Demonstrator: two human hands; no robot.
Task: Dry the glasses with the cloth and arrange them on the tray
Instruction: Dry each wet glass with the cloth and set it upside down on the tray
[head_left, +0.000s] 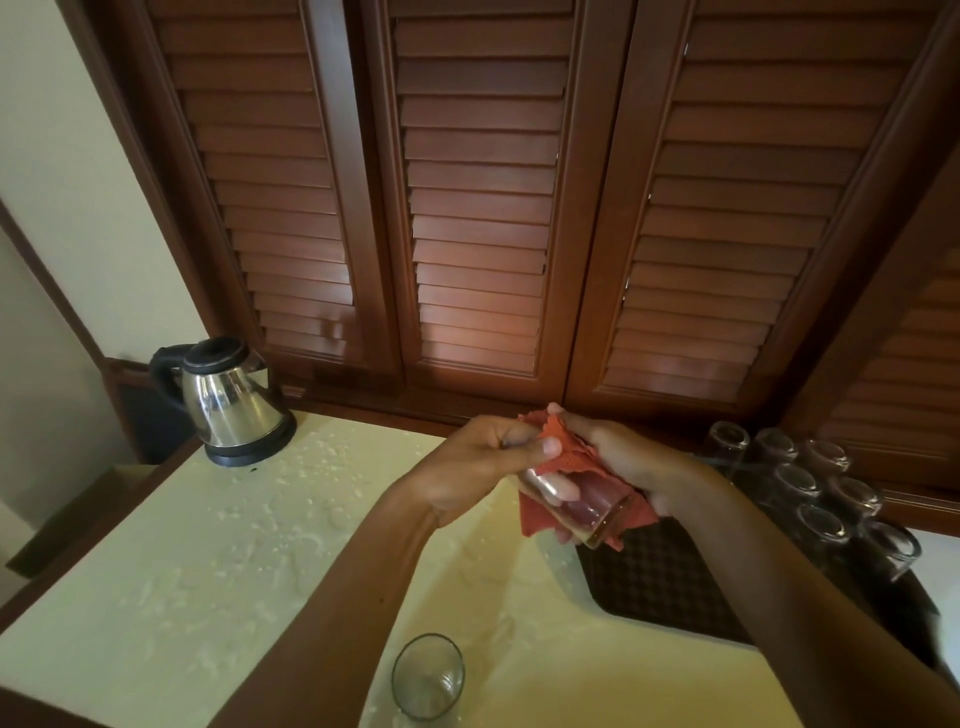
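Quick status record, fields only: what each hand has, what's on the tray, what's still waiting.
left hand: grips cloth at the glass
right hand: holds glass wrapped in cloth
tray: about eight upturned glasses at its far right
waiting: one upright glass on the wet counter
kettle: counter's far left corner

An electric kettle (228, 402) of polished steel, with black lid, handle and base, was placed upright at the far left corner of a pale yellow countertop (171, 561). The countertop surface was covered in scattered water droplets (291, 525). Behind it, three dark wooden louvred shutters (478, 208) were set side by side, closed. A cream wall (78, 182) was seen at the left.
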